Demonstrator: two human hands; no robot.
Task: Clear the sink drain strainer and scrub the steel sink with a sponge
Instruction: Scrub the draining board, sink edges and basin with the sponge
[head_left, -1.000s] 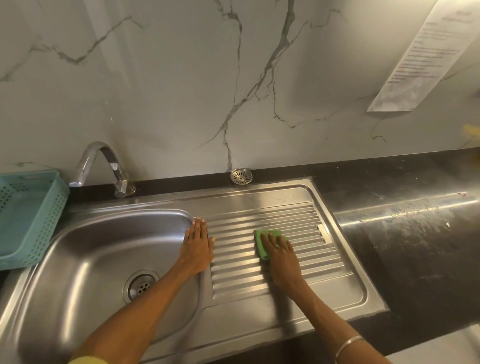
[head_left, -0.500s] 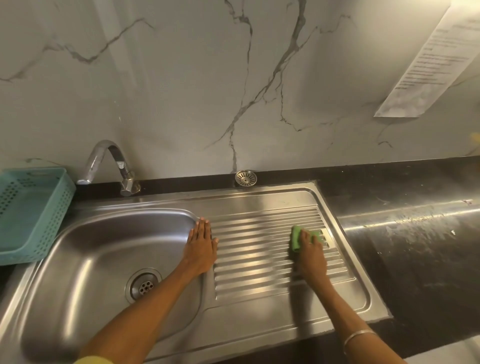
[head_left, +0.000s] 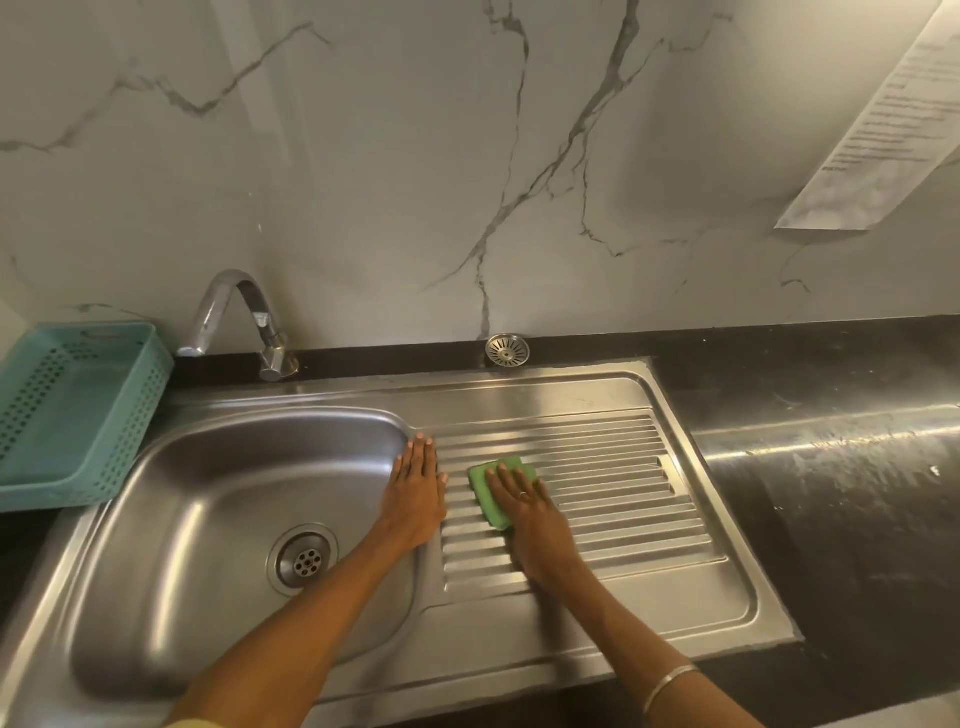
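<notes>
The steel sink (head_left: 208, 493) has a bowl on the left and a ribbed drainboard (head_left: 623, 499) on the right. Its drain (head_left: 304, 560) is uncovered. The round drain strainer (head_left: 507, 351) lies on the black ledge behind the drainboard, against the wall. My right hand (head_left: 530, 512) presses a green sponge (head_left: 491, 486) flat onto the left part of the ribs. My left hand (head_left: 415, 491) rests flat, fingers together, on the rim between bowl and drainboard, holding nothing.
A chrome tap (head_left: 234, 317) arches over the bowl's back left. A teal perforated basket (head_left: 72, 410) stands at the left edge. Black stone counter (head_left: 831, 519) runs to the right. A printed sheet (head_left: 883, 130) hangs on the marble wall.
My right hand slid the sponge from the drainboard's right side back to its left part, close to my left hand. The left hand stayed on the rim.
</notes>
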